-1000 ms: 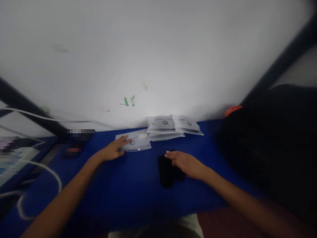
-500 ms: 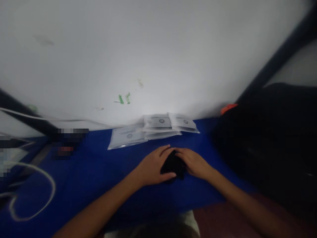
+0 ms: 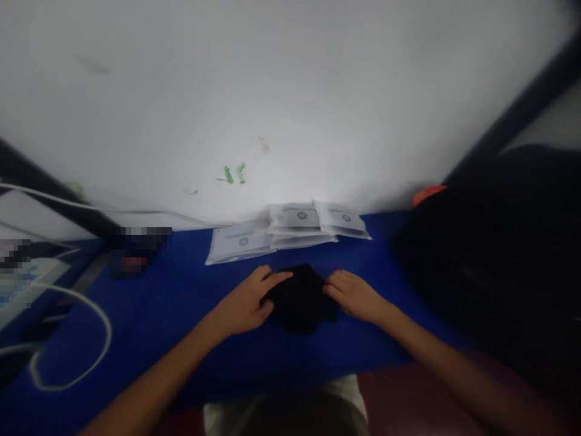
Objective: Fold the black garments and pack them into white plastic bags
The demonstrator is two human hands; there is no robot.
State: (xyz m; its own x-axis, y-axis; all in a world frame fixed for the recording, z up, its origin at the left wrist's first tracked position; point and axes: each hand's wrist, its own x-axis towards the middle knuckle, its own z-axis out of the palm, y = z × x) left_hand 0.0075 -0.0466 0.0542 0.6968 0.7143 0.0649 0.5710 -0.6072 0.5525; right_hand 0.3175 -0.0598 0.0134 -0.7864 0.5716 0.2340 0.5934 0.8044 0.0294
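A black, crumpled cloth-like item (image 3: pixel 302 303) lies on the blue table surface (image 3: pixel 200 315) between my hands. At its left edge, my left hand (image 3: pixel 254 301) has its index finger stretched over the top and its thumb below, pinching the item's side. My right hand (image 3: pixel 351 295) grips the right edge with curled fingers. Just beyond the item lie several translucent white pouches (image 3: pixel 295 221), partly overlapping, each with a round dark mark.
A white wall (image 3: pixel 290 109) rises behind the table. A white cable (image 3: pixel 109 339) loops at the left, near blurred dark items (image 3: pixel 145 248). One large black shape (image 3: pixel 490 254) fills the right side, with an orange thing (image 3: pixel 429 194) at its edge.
My left hand has moved left, away from my right hand. The black item now shows wider and flatter between them. The whole view has shifted slightly.
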